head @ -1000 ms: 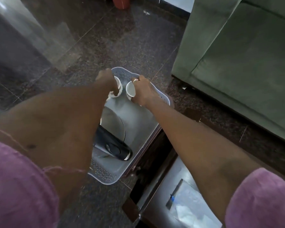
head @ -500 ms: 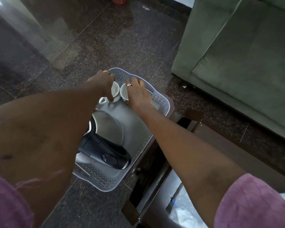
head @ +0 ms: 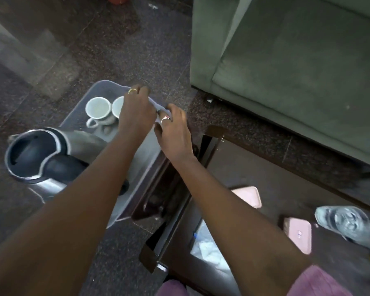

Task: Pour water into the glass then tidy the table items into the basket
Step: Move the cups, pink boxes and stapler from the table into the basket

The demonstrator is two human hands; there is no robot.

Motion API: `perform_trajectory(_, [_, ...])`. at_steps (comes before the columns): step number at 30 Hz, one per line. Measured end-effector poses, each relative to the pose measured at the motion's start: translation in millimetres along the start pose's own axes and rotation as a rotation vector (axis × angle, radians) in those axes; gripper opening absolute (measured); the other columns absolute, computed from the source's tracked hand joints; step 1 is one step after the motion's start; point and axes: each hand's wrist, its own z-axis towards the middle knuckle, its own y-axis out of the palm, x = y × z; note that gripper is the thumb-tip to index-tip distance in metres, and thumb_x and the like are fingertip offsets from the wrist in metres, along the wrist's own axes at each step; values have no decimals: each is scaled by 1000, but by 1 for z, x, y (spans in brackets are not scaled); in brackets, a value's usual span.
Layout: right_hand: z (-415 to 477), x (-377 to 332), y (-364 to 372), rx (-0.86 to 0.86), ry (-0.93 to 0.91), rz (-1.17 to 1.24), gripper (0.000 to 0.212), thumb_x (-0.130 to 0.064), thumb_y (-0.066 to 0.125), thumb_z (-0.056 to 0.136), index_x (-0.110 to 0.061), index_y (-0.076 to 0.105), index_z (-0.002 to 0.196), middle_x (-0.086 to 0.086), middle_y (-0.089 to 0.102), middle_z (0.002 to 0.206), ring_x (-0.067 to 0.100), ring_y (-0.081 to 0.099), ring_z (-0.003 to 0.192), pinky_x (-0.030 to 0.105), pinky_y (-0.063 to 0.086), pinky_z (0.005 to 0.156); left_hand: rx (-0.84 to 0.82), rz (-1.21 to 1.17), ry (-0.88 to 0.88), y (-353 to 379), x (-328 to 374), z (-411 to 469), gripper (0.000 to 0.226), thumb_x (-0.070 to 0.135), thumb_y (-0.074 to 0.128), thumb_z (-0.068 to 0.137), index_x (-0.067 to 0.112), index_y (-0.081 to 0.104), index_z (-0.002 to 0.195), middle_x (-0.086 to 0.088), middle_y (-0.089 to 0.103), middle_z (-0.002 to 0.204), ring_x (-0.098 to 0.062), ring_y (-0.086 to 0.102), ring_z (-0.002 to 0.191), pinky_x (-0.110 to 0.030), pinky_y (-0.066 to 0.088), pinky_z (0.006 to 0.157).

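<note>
A grey plastic basket sits on the floor beside the table's left end. Two white cups stand upright at its far end: one in full view, the other partly hidden by my left hand. A steel kettle with a black lid and handle fills the basket's near end. My left hand hovers over the basket's right rim, fingers loosely bent and holding nothing. Just beside it, my right hand is over the same rim with fingers apart and empty. A clear glass stands on the table at the far right.
The dark wooden table has a corner jutting toward the basket. Two pink flat items lie on it near the glass. A green sofa stands behind. Dark stone floor surrounds the basket.
Both hands let go of the two cups, which now stand in the basket's far end, and moved right to the rim. The view swung right, showing the table and glass.
</note>
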Motion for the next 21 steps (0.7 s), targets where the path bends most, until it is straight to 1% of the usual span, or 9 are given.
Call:
perform_trajectory(3, [-40,39,-19,34,114,-6,36,-8,61,84,1,54,118,22,48,131,37,42,122,42,46,90,5,-72,56,33,38,-38,36,3,51,82,-2,56,118,-22,51,129,-35,48,118,-34,32,98])
perform_trajectory(5, [-71,73,-30,33,213,-33,32,-15,53,89,-4,53,119,16,46,131,32,42,121,37,41,93,-3,-89,101,60,62,-66,34,4,52,82,0,58,115,-20,53,127,-35,50,114,-34,35,97])
perform_trajectory(7, [-104,100,-46,57,345,-25,32,-26,44,93,-14,49,122,8,45,130,26,45,118,31,36,92,-67,-98,141,90,85,-95,37,5,53,83,2,56,120,-18,50,131,-33,47,119,-34,35,102])
perform_trajectory(8, [-119,111,-55,59,397,-27,32,-26,44,93,-15,49,123,8,45,130,27,46,117,32,36,92,-119,-105,148,104,94,-108,39,6,54,84,3,54,123,-17,49,134,-32,44,122,-35,34,104])
perform_trajectory(11, [-169,150,-80,87,474,-133,33,-8,57,85,0,56,117,21,51,127,37,47,117,40,44,92,-345,-84,188,147,122,-147,58,18,67,81,4,46,134,-16,42,141,-31,36,132,-36,32,110])
perform_trajectory(14, [-214,185,-102,79,734,-142,33,-19,56,88,-5,58,118,19,47,133,36,43,121,39,37,98,-566,83,196,179,139,-179,84,33,75,74,6,32,141,-15,33,148,-30,27,138,-38,26,113])
perform_trajectory(17, [-251,213,-119,19,893,-278,43,-34,59,85,-13,56,123,20,41,137,38,39,121,44,35,101,-648,248,193,200,144,-199,97,39,78,68,7,26,143,-14,32,147,-29,28,138,-38,22,114])
perform_trajectory(19, [-266,225,-127,-64,1029,-275,53,-44,59,83,-22,48,130,18,34,140,39,36,123,47,36,101,-656,290,174,208,145,-208,102,39,80,66,8,22,144,-13,32,147,-30,29,137,-41,24,115])
perform_trajectory(21, [-276,234,-132,-180,1119,-276,58,-47,60,81,-28,42,132,16,32,137,38,38,121,48,40,95,-640,290,158,214,145,-212,104,36,81,66,8,20,145,-13,32,147,-33,29,137,-43,26,115])
